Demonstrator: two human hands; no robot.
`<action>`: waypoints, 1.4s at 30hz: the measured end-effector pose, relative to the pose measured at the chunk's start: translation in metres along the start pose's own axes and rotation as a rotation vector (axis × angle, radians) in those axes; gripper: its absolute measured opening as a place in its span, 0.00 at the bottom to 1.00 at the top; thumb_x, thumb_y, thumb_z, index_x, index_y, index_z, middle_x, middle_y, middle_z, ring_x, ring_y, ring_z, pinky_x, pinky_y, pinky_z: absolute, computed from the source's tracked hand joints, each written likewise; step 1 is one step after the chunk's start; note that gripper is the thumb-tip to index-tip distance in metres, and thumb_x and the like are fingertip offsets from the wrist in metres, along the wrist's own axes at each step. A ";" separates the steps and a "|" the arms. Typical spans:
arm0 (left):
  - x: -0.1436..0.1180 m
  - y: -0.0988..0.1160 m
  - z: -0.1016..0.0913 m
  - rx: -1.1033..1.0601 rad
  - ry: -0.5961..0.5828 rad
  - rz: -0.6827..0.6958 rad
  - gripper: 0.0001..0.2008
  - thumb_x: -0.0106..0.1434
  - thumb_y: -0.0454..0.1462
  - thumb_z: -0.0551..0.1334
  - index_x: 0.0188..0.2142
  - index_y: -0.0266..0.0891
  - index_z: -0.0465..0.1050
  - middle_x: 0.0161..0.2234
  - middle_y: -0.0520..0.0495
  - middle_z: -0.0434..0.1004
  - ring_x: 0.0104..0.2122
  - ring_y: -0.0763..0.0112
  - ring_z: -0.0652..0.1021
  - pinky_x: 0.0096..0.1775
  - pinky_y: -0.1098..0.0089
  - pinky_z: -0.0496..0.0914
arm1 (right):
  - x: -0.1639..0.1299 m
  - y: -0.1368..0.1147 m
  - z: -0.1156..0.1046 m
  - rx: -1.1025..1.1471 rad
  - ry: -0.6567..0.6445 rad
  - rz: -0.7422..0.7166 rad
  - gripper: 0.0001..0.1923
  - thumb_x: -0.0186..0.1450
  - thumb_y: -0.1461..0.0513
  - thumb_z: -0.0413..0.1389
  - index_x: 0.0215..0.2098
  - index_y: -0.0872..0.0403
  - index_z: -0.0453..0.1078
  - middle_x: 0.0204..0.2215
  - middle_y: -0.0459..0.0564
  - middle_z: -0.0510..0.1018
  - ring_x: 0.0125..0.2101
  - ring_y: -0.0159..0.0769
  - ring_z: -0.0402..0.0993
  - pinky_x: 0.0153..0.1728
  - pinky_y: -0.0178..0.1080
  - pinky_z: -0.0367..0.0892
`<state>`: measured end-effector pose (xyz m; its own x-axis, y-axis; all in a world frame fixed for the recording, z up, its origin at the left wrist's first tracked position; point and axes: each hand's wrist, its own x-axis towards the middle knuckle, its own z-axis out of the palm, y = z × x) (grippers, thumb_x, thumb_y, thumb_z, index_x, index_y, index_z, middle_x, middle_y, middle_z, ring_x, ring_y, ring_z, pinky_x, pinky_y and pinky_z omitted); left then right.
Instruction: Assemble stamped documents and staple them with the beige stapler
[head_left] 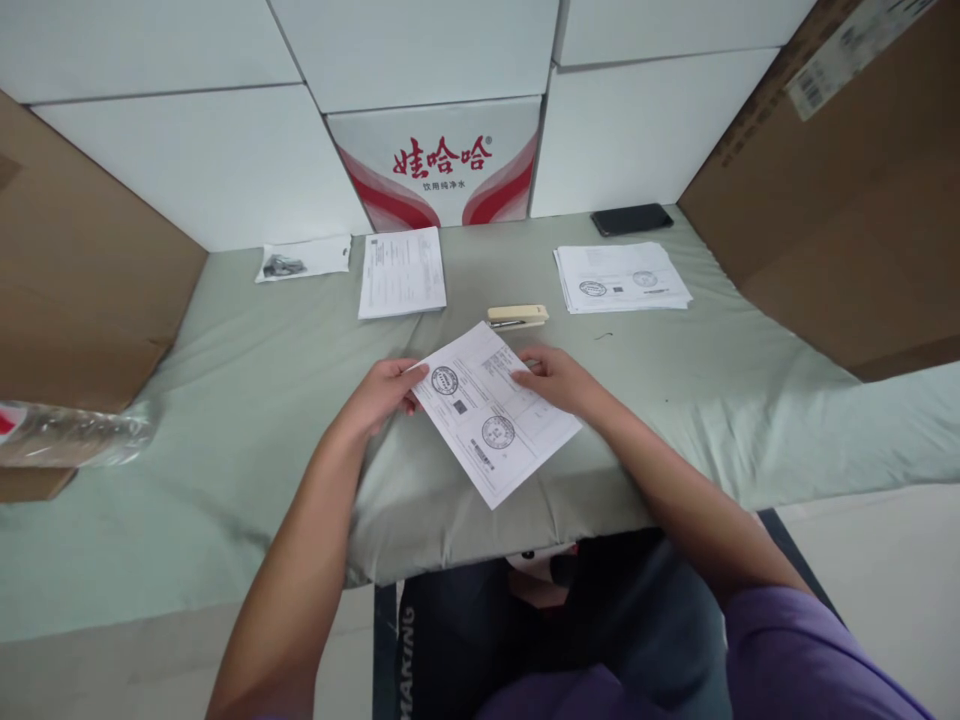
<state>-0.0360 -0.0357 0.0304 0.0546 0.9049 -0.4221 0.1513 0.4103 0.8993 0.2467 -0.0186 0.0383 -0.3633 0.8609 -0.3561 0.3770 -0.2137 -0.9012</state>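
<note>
A printed sheet of paper (pixel 495 420) with round stamps lies tilted on the green-covered table (pixel 247 400). My left hand (pixel 382 392) grips its left corner. My right hand (pixel 559 378) rests on its upper right part, fingers pressing the sheet. A beige stapler (pixel 517 316) lies just beyond the sheet, close to my right fingertips.
A single printed sheet (pixel 401 272) lies at the back centre, and a stack of stamped papers (pixel 621 277) at the back right. A black phone (pixel 631 218) lies behind the stack. A small plastic bag (pixel 302 259) sits back left. Cardboard and white boxes wall the table; a plastic bottle (pixel 71 432) lies at the left.
</note>
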 end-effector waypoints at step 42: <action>0.010 0.014 0.018 0.069 0.035 0.007 0.11 0.59 0.40 0.63 0.27 0.32 0.77 0.19 0.51 0.69 0.15 0.81 0.58 0.20 0.74 0.50 | 0.144 -0.063 -0.020 -0.662 0.539 -0.384 0.12 0.68 0.65 0.47 0.41 0.55 0.73 0.41 0.55 0.80 0.42 0.42 0.73 0.46 0.42 0.65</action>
<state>-0.0155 -0.0225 0.0371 0.0215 0.9118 -0.4100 0.2190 0.3959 0.8918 0.1880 0.1283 0.0485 -0.1817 0.9513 0.2489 0.7818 0.2932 -0.5503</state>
